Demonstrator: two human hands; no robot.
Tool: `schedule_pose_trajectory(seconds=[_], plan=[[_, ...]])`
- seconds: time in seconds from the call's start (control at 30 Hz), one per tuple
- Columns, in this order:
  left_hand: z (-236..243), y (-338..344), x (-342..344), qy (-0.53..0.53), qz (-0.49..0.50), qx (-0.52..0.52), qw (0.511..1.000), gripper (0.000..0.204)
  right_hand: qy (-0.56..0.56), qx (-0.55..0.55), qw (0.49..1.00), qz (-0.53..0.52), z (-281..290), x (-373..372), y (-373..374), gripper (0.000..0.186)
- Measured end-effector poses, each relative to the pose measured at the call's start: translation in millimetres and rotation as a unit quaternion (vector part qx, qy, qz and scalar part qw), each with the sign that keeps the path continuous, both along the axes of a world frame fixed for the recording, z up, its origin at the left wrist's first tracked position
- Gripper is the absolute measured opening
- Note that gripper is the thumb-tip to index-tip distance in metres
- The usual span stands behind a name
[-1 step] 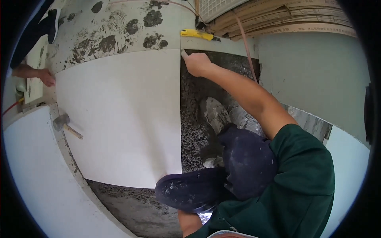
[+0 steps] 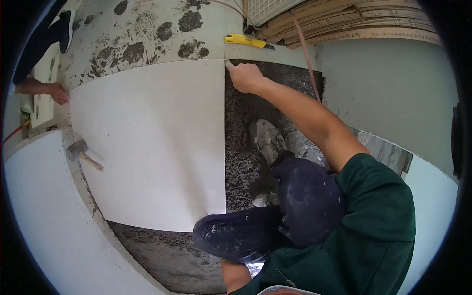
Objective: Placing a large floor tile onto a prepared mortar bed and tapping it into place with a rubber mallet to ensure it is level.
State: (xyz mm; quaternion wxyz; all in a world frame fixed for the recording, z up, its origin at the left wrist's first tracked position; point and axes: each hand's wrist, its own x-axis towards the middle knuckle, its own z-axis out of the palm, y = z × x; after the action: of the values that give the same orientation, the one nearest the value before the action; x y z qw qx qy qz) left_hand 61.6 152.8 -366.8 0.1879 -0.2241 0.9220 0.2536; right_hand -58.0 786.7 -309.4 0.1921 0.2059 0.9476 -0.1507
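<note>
A large white floor tile (image 2: 147,147) lies across the middle, its right edge beside dark, crumbly mortar (image 2: 238,162). My right hand (image 2: 246,77) is at the tile's far right corner, one finger stretched to the corner and the others curled in, closed at the edge. My left forearm (image 2: 235,275) passes under my bent left knee (image 2: 231,233). That knee, by the near right corner, hides my left hand almost wholly, so its fingers do not show. At the tile's far left corner another person's hand (image 2: 59,93) touches or nearly touches the edge.
A mallet (image 2: 84,155) rests at the tile's left edge. Beyond the far edge are a yellow utility knife (image 2: 246,41) and mortar-smeared tiles (image 2: 147,39). Flat cardboard boxes (image 2: 354,24) are stacked far right, with a pinkish hose (image 2: 306,54) before them. A white panel (image 2: 49,211) borders the left.
</note>
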Motion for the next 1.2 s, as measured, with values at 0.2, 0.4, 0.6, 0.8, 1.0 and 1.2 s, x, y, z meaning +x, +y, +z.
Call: schedule_pose_trajectory(seconds=[0.2, 0.4, 0.6, 0.8, 1.0, 1.2], plan=[[5.8, -6.5, 4.5, -0.026, 0.017, -0.004, 0.999, 0.089, -0.014, -0.039, 0.999, -0.013, 6.7, 1.5, -11.1, 0.049], [71.8, -70.6, 42.3, 0.041, 0.186, -0.077, 0.979, 0.089, 0.028, -0.034, 0.997, 0.062, 0.5, -6.0, -39.5, 0.034], [110.6, -79.2, 90.7, 0.104, 0.342, -0.092, 0.929, 0.09, 0.094, -0.411, 0.851, -0.313, -28.0, 38.9, -76.7, 0.036], [84.2, -55.7, 114.5, 0.036, 0.347, -0.055, 0.936, 0.09, 0.162, -0.482, 0.771, -0.383, -38.3, 53.5, -55.6, 0.037], [45.1, -33.8, 118.6, -0.15, 0.195, 0.003, 0.969, 0.09, 0.207, -0.433, 0.774, -0.413, -44.9, 8.8, -72.6, 0.046], [24.8, -28.7, 107.2, -0.217, 0.131, 0.02, 0.967, 0.091, 0.189, -0.386, 0.83, -0.357, -29.0, -4.8, -26.7, 0.038]])
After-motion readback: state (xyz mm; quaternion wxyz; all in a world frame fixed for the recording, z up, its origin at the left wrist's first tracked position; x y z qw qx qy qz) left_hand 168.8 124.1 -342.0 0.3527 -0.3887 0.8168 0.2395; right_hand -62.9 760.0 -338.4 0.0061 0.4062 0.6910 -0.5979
